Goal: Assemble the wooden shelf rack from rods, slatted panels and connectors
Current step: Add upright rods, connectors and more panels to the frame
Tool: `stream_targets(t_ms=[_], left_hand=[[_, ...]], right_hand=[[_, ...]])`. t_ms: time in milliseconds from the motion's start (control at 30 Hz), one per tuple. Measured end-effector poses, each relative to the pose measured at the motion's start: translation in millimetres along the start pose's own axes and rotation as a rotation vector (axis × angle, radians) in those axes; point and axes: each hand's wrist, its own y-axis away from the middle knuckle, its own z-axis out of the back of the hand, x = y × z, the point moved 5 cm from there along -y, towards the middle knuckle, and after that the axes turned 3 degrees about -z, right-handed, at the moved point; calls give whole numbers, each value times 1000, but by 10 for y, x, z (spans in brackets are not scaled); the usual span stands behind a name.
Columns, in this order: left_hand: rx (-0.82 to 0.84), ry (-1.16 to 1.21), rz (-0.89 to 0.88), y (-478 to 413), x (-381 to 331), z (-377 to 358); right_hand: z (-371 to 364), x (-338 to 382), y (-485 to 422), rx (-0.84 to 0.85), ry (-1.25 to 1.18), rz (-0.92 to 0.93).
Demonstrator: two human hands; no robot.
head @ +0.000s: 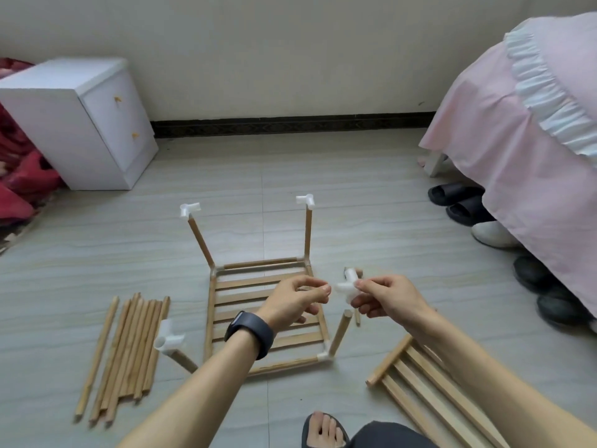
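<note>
The right hand [387, 300] is pinching a white connector [346, 287] near the top of the near right post [340, 333], the only post of the floor panel [268, 313] standing without a cap. The left hand [295, 300] is hovering beside it with fingers curled, holding nothing that I can see. I think the person should be turning one socket straight down onto the post, with the side sockets pointing along the panel edges, and steadying the post with the left hand while pressing. No brand or writing is showing clearly enough to read, not even on the dark wristband [250, 333].
</note>
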Motion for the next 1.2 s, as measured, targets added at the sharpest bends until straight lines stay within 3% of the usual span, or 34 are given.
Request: stream_targets(t_ms=[567, 933, 1100, 1200], left_hand=[[-2, -37, 19, -150, 437, -314], [-28, -123, -77, -175, 582, -363], [-46, -221, -94, -150, 531, -415], [-13, -433, -82, -93, 387, -352]], right_hand=[[-77, -487, -68, 65, 46, -43], [-129, -664, -65, 46, 14, -3], [-113, -719, -56, 22, -4, 0], [-149, -673, -95, 2, 12, -12]])
